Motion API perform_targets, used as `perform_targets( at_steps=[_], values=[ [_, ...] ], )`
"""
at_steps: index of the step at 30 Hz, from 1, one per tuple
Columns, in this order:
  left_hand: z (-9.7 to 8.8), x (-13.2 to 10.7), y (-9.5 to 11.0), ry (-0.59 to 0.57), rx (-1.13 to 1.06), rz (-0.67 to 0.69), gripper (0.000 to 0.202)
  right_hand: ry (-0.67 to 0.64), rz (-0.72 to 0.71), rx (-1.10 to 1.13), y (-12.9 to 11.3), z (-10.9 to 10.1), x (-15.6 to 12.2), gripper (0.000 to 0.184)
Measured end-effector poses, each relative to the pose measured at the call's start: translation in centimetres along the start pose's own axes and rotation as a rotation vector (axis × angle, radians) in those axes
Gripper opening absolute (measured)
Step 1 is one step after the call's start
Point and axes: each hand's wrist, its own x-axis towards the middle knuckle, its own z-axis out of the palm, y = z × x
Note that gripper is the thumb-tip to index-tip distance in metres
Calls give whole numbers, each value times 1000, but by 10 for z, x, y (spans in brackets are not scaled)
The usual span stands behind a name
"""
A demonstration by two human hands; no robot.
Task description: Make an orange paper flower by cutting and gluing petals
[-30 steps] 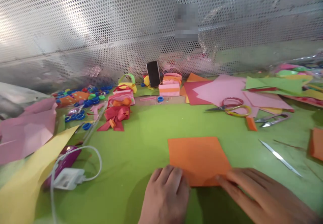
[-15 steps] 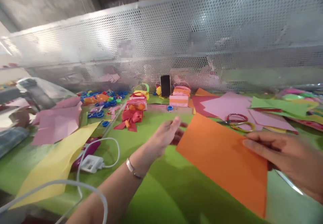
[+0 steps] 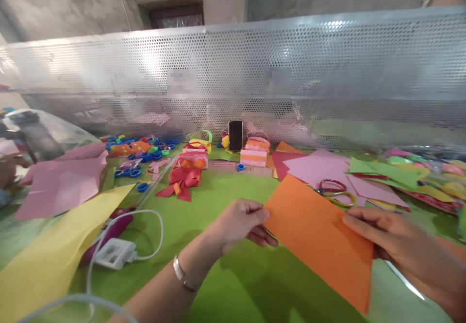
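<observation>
I hold an orange paper sheet point(image 3: 316, 235) up above the green table point(image 3: 204, 216), tilted down toward the right. My left hand point(image 3: 240, 222) pinches its left edge, fingers closed on the paper. My right hand point(image 3: 396, 250) grips its right edge, thumb on top. A bracelet shows on my left wrist. The sheet's lower right corner hangs near the bottom of the view.
Scissors point(image 3: 333, 191) lie on pink sheets point(image 3: 320, 168) behind the orange sheet. A phone point(image 3: 235, 135) leans on the perforated metal screen point(image 3: 255, 85), beside small paper baskets point(image 3: 255, 151). Red paper scraps point(image 3: 180, 185), blue rings point(image 3: 138, 160), a yellow sheet point(image 3: 54, 250) and a white charger point(image 3: 116, 252) lie left.
The orange sheet went from flat on the table to lifted in the air. My left hand, open beside it half a second ago, now pinches its left edge. The view tilted upward.
</observation>
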Motion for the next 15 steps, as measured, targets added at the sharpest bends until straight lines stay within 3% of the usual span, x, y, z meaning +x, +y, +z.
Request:
perform_targets(
  at_steps=[8,15],
  values=[
    [-9,4,3,100,48,-7,21,-72,73,62,-10,5,-2,44],
    [-10,4,3,139,89,2,20,-47,82,71,-13,8,5,43]
  ],
)
